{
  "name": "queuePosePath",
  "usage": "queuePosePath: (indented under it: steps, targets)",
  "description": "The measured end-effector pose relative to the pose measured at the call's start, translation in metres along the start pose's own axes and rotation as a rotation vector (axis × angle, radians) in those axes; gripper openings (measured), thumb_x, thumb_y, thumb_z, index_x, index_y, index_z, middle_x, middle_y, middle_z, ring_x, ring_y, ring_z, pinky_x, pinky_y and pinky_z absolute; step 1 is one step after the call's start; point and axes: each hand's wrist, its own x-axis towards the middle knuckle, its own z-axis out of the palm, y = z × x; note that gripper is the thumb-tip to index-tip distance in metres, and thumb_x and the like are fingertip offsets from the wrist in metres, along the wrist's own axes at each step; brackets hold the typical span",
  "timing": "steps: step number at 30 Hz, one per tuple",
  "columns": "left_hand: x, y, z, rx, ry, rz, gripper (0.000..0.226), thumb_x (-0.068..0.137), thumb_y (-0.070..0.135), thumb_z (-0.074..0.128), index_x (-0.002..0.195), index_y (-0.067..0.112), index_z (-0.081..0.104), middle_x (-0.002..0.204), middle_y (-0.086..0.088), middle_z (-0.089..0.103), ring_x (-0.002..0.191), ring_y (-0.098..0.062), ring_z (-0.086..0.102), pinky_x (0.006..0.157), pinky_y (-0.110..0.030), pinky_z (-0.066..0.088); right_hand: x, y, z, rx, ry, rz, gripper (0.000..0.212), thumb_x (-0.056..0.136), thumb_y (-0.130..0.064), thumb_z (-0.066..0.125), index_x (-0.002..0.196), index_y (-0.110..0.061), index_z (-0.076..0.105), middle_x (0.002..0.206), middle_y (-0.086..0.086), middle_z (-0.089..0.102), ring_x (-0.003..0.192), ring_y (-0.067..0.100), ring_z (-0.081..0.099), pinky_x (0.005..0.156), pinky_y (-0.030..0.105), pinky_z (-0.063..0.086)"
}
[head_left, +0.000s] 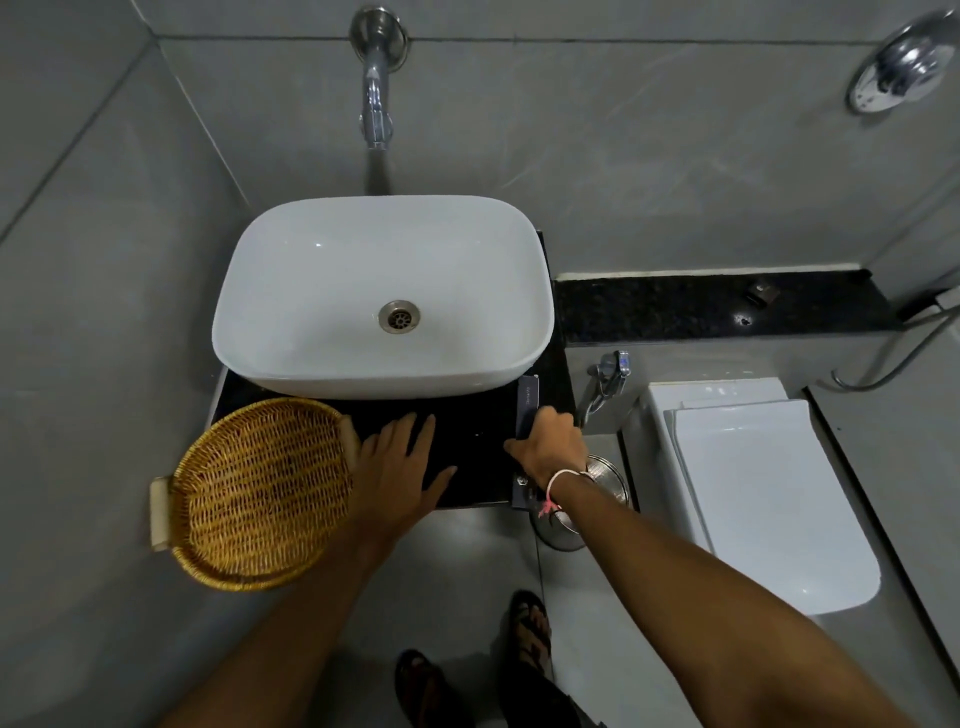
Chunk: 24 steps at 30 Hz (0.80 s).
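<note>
A white basin (311, 291) stands on a black stone counter (478, 415). My left hand (400, 467) lies flat on the counter's front with fingers spread, right beside a round wicker basket (260, 493) that overhangs the counter's left end. My right hand (550, 447) grips a long dark flat box (529, 400) at the counter's right edge; the box's lower end pokes out below my wrist. A pale string band circles that wrist.
A chrome spout (375, 104) juts from the grey tiled wall above the basin. To the right are a small tap (608, 379), a closed white toilet (753, 483) and a black ledge (701, 306). A steel bin lid (602, 483) sits under my right wrist. My sandalled feet (530, 629) stand below.
</note>
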Motion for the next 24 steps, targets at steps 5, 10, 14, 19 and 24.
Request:
queuePosePath:
  steps: [5, 10, 14, 19, 24]
  targets:
    - [0.002, -0.002, -0.005, -0.037, 0.038, 0.023, 0.069, 0.09, 0.05, 0.061, 0.143, 0.006, 0.05, 0.138, -0.023, 0.057, 0.12, -0.039, 0.059, 0.096, -0.05, 0.05, -0.023, 0.012, -0.011, -0.148, 0.023, -0.025, 0.055, 0.078, -0.042, 0.08, 0.115, -0.008, 0.058, 0.119, 0.017, 0.062, 0.11, 0.039, 0.062, 0.089, 0.049, 0.056]
    - [0.005, 0.003, -0.025, 0.009, 0.135, -0.024, 0.062, 0.09, 0.054, 0.06, 0.136, 0.012, 0.057, 0.13, -0.013, 0.064, 0.108, -0.03, 0.066, 0.091, -0.056, 0.046, -0.047, 0.032, -0.027, -0.313, 0.105, -0.211, 0.052, 0.081, -0.042, 0.072, 0.121, -0.015, 0.056, 0.117, 0.012, 0.064, 0.102, 0.039, 0.065, 0.084, 0.047, 0.055]
    - [0.01, 0.005, -0.041, -0.515, 0.177, -0.124, 0.042, 0.097, 0.039, 0.059, 0.13, 0.013, 0.06, 0.116, 0.003, 0.067, 0.105, -0.007, 0.063, 0.106, -0.013, 0.03, -0.054, 0.041, -0.041, -0.39, 0.163, -0.4, 0.045, 0.088, -0.035, 0.065, 0.127, -0.02, 0.049, 0.12, 0.008, 0.054, 0.093, 0.037, 0.067, 0.075, 0.044, 0.057]
    - [0.023, 0.001, -0.06, -1.294, -0.091, -0.286, 0.019, 0.098, 0.019, 0.06, 0.115, 0.018, 0.071, 0.099, -0.005, 0.078, 0.08, -0.015, 0.078, 0.072, -0.017, 0.062, -0.053, 0.03, -0.061, -0.48, 0.251, -0.625, 0.049, 0.091, -0.027, 0.062, 0.138, -0.025, 0.048, 0.127, 0.003, 0.054, 0.089, 0.033, 0.068, 0.068, 0.044, 0.059]
    - [0.014, 0.003, -0.064, -1.52, -0.115, -0.387, 0.014, 0.088, 0.007, 0.074, 0.092, 0.02, 0.079, 0.081, -0.016, 0.08, 0.078, -0.03, 0.079, 0.065, -0.025, 0.064, -0.052, 0.025, -0.066, -0.485, 0.333, -0.771, 0.045, 0.088, -0.022, 0.068, 0.132, -0.022, 0.058, 0.12, 0.003, 0.066, 0.092, 0.029, 0.07, 0.071, 0.041, 0.06]
